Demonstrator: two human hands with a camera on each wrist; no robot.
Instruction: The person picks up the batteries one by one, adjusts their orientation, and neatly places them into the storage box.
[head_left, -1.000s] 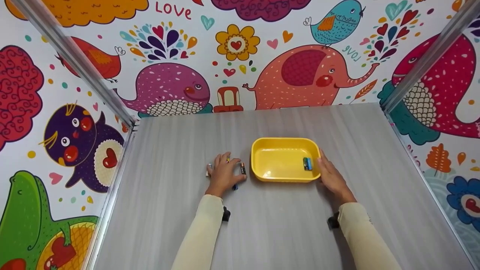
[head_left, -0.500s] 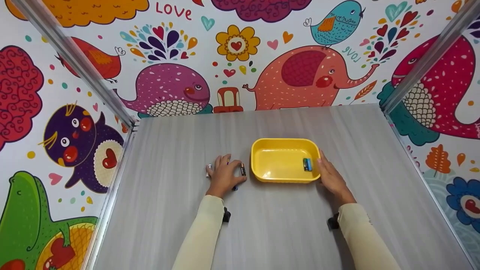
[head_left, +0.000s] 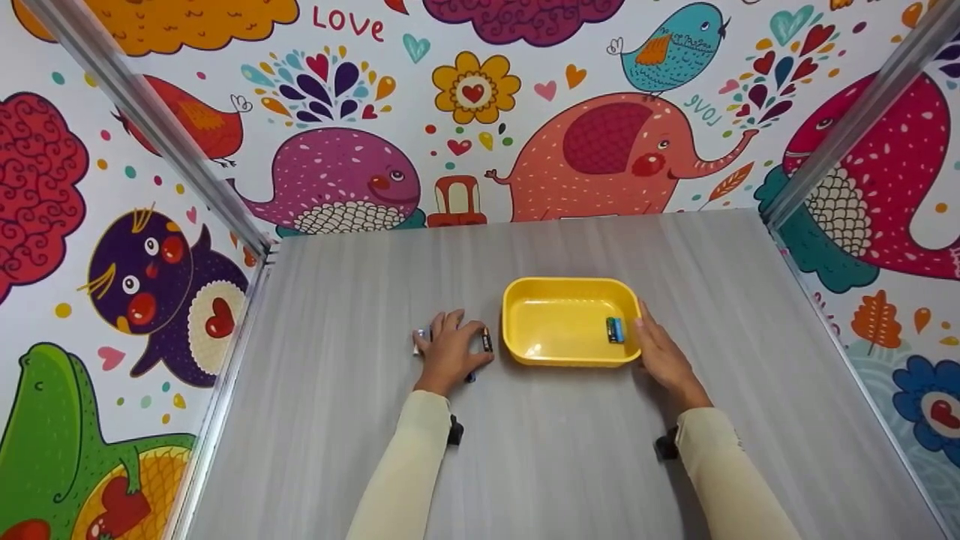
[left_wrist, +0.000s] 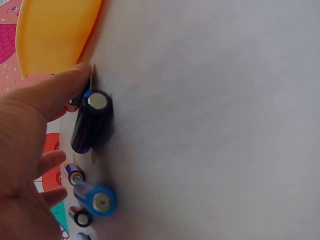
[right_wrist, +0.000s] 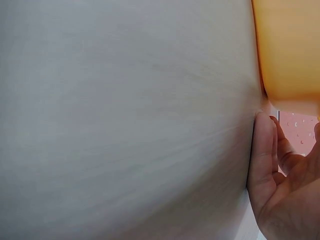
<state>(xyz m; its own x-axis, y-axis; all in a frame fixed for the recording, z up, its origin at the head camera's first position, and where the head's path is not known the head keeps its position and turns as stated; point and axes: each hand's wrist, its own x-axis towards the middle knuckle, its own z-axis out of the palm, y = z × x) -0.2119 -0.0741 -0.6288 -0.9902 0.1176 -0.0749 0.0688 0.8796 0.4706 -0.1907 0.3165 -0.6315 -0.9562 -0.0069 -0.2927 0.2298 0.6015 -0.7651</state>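
The left hand (head_left: pixel 448 352) is over several loose batteries on the table, thumb and index finger at the ends of a black battery with a copper tip (head_left: pixel 487 340), pinching it. In the left wrist view a dark blue battery (left_wrist: pixel 91 122) lies just below the thumb, with a light blue battery (left_wrist: pixel 96 199) and a purple battery (left_wrist: pixel 74 174) near the other fingers. The right hand (head_left: pixel 667 360) rests its straight fingers along the right side of a yellow tray (head_left: pixel 555 358). Inside the tray, two small batteries (head_left: pixel 615 330) lie side by side at the right end.
A white battery (head_left: pixel 418 341) shows left of the left hand. A dark battery (left_wrist: pixel 81 216) lies farther along the row in the left wrist view. Cartoon-printed walls (head_left: pixel 457 165) with metal posts (head_left: pixel 847 120) enclose the grey table (head_left: pixel 555 450) at the back and sides.
Both hands and the tray hold nearly the same position. A yellow-marked battery that showed between the left fingers is now hidden behind them.
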